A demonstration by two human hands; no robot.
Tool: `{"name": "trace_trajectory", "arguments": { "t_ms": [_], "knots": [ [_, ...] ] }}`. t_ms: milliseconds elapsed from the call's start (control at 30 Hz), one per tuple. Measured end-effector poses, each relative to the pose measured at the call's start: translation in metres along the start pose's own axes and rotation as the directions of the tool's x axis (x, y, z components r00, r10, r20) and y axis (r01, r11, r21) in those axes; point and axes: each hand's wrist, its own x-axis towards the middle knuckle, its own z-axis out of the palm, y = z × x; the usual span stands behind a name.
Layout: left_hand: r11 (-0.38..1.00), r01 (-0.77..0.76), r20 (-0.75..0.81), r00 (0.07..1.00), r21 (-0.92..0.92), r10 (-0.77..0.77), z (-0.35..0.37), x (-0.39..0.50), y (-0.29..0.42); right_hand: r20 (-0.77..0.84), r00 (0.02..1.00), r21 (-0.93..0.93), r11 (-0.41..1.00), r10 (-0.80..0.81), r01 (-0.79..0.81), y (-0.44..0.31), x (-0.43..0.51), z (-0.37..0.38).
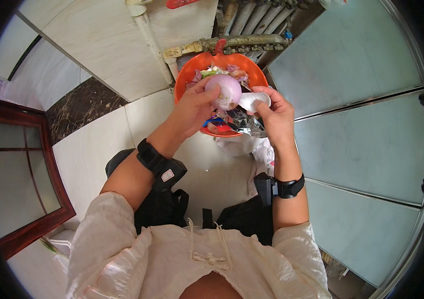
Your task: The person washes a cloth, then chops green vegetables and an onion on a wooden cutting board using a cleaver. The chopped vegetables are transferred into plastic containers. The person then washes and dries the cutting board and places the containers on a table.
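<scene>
A peeled-looking purple onion [229,84] is held over the waste bin by my left hand [191,110], thumb across its near side. My right hand [281,119] grips a smooth white object [247,100] between thumb and fingers; its end is against or very close to the onion's right side, and I cannot tell what it is. Beneath both hands stands the orange plastic bin [258,73]. Inside it lie purple onion skins [197,76], green scraps and crumpled silver wrapping [247,121]. Both hands hide part of the bin's contents.
Behind the bin run a pale pipe [150,41] and a metal radiator [251,18]. Frosted cabinet doors [346,127] border the right side. A white bag [240,145] with printing sits on the tiled floor by the bin. To the left is a red-brown framed glass door [47,157].
</scene>
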Motion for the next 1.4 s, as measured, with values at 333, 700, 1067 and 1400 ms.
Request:
{"name": "trace_trajectory", "arguments": {
  "t_ms": [333, 700, 1067, 1400],
  "knots": [
    [0.997, -0.018, -0.133, 0.991, -0.073, 0.008, -0.012, 0.005, -0.004, 0.139, 0.890, -0.637, 0.650, -0.433, 0.415, 0.017, 0.006, -0.004],
    [0.924, -0.056, -0.011, 0.998, 0.379, 0.065, 0.010, -0.005, -0.005, 0.104, 0.994, 0.043, 0.999, -0.016, 0.012, -0.010, -0.016, 0.019],
    [0.936, -0.080, 0.034, 0.997, 0.343, 0.072, 0.015, -0.009, -0.004, 0.041, 0.992, -0.038, 0.992, -0.119, 0.120, 0.000, -0.015, 0.014],
    [0.986, 0.164, 0.083, 0.983, -0.030, -0.161, 0.014, -0.001, -0.003, 0.244, 0.929, -0.239, 0.912, -0.277, 0.334, -0.016, -0.021, 0.009]
  ]
}}
